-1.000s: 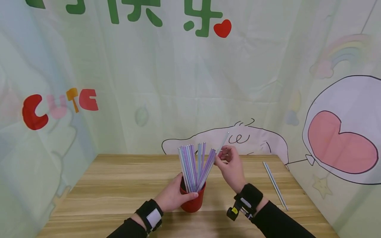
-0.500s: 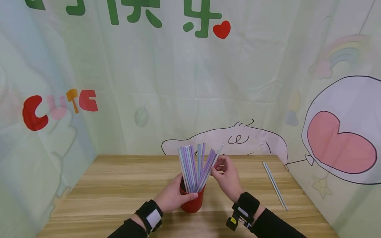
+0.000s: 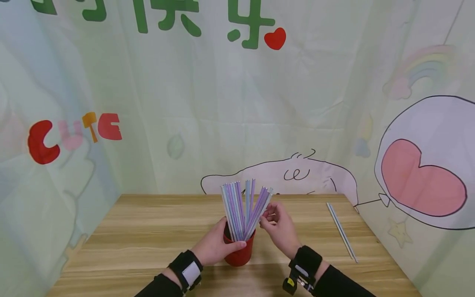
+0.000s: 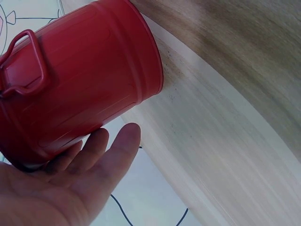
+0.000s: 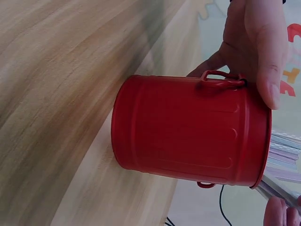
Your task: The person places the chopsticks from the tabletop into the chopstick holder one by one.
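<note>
A small red metal bucket (image 3: 238,256) with side handles stands on the table, holding a bunch of thin shiny straws (image 3: 231,208) in purple and silvery blue that lean outward. My left hand (image 3: 212,246) grips the bucket at its rim, thumb over the near edge. In the right wrist view that thumb (image 5: 269,75) lies across the rim. My right hand (image 3: 281,228) pinches a pale silvery straw at the right side of the bunch, its top level with the neighbouring tops. Fingertips of this hand (image 5: 275,213) appear beside the bucket's mouth in the right wrist view.
Two silvery straws (image 3: 342,232) lie side by side on the wooden table (image 3: 148,231) at the right. Behind the table hangs a printed backdrop (image 3: 297,103) with cartoon figures and letters. Black straps with small cameras are on both wrists.
My right hand has moved down and slightly left, lowering the pale straw until its top sits level with the others. The left hand keeps its grip on the bucket.
</note>
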Motion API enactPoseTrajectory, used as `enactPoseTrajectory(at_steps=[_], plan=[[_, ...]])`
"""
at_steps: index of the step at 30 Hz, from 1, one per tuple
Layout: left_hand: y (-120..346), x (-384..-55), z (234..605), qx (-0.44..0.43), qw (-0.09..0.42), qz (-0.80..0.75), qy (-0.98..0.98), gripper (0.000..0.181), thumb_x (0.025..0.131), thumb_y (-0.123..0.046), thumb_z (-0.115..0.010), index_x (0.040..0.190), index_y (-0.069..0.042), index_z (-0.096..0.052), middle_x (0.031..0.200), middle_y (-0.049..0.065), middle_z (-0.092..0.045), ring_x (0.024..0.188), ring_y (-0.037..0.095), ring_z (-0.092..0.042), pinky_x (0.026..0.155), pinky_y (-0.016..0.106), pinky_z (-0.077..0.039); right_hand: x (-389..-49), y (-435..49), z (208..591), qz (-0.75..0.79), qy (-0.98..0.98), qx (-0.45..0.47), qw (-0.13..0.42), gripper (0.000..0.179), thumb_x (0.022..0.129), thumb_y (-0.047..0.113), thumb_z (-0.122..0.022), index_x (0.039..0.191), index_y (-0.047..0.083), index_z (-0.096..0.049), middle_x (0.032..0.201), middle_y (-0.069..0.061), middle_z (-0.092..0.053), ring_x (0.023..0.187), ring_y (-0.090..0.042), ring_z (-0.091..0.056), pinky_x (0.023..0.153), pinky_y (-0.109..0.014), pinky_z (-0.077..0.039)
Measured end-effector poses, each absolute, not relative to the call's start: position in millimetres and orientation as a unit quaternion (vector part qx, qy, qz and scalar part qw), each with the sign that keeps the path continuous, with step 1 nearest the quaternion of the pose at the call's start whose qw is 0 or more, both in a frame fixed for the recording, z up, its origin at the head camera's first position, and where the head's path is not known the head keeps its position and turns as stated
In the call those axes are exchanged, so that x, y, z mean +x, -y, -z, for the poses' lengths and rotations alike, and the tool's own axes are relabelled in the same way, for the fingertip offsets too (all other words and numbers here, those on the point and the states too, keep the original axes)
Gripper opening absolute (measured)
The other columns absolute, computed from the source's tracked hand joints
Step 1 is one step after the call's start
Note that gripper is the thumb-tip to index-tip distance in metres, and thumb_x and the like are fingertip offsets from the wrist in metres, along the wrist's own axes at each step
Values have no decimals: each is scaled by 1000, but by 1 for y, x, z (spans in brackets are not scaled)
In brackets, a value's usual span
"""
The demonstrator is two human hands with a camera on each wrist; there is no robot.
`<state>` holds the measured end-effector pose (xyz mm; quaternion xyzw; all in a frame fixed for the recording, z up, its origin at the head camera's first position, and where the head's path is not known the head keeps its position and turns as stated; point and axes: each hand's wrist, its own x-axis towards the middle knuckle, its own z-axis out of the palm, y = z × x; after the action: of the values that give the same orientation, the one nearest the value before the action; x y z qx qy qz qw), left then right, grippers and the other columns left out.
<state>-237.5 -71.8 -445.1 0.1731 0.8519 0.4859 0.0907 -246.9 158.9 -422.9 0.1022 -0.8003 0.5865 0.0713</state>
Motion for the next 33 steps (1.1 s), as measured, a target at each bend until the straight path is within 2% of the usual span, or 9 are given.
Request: enactPoseTrajectory(at_steps=[6,10,17,23,27,33], plan=[[72,-238,446,172,89,-482,-855,92,86,-47,-79,159,-25,-27,155,8,-47,136,36,-53,107,68,-44,-250,-166,430,-585,801,111,70,29,94,2,-68,120,5,-55,100,-12,-63,87,-19,-67,75,-24,-61],[72,-237,446,167,90,-481,-856,92,85,-48,-80,158,-26,-28,154,7,-48,135,35,-54,107,68,-44,-255,-177,435,-567,811,111,91,30,92,-1,-68,119,3,-56,98,-12,-65,85,-18,-66,73,-22,-59],[72,-238,446,159,93,-477,-860,93,85,-49,-80,158,-25,-28,154,7,-47,135,35,-53,106,68,-44,-274,-215,444,-451,884,75,99,31,94,5,-70,122,3,-59,99,-7,-65,93,-18,-63,82,-31,-57],[72,-238,446,159,97,-478,-858,93,84,-52,-79,158,-28,-27,154,5,-47,135,33,-53,107,69,-44,-294,-260,458,-361,928,43,86,33,94,10,-69,124,-1,-60,96,-9,-65,87,-21,-62,71,-30,-53],[72,-238,446,160,97,-479,-858,94,84,-54,-78,159,-32,-26,155,3,-47,135,32,-53,109,68,-42,-303,-289,464,-308,948,32,75,37,95,11,-67,126,-7,-59,98,-15,-66,88,-25,-62,73,-36,-55],[71,-238,447,161,95,-475,-860,92,85,-52,-79,158,-30,-27,154,4,-47,134,31,-54,108,68,-44,-309,-325,466,-235,971,4,47,43,96,15,-65,129,-10,-57,108,-24,-66,91,-34,-63,79,-49,-55]])
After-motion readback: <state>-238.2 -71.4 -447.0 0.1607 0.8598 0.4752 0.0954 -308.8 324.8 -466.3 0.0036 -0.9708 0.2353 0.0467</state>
